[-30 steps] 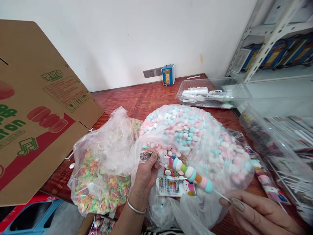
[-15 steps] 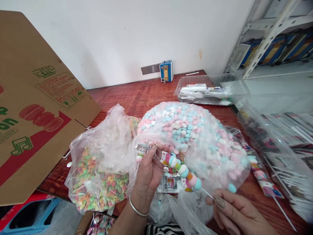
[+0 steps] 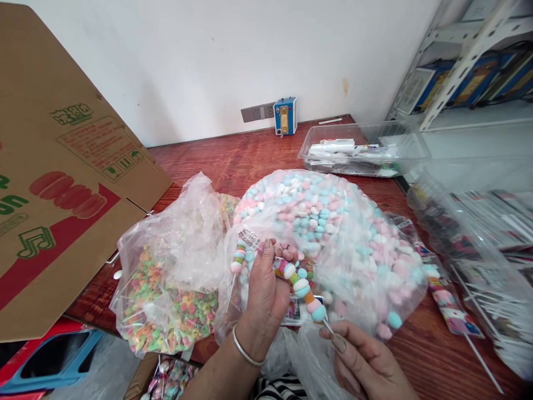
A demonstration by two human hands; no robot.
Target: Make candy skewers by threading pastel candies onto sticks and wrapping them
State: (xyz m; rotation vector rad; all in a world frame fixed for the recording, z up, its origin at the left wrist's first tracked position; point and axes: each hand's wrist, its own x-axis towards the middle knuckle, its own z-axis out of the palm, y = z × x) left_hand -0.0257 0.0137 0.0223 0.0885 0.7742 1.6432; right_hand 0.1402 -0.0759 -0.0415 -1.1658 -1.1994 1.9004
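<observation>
Left hand [image 3: 266, 286]: curling shut, gripping a printed wrapper [image 3: 251, 239] and the upper end of the candy skewer [image 3: 303, 288].
Right hand [image 3: 362, 364]: pinching the skewer's bare stick at its lower end.
Candy skewer: slanting between both hands, in front of the bag of pink and blue candies [image 3: 341, 222].
Table [image 3: 233, 161]: bearing a bag of coloured rings [image 3: 166, 300] just left, cardboard box [image 3: 62, 183] leaning beyond.

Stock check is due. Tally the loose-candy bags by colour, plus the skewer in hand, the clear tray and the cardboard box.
Bag of pink, blue and white candies: 1
Bag of multicolour ring candies: 1
Candy skewer, gripped by left hand and right hand: 1
Clear plastic tray: 1
Cardboard box: 1
Total: 5
</observation>
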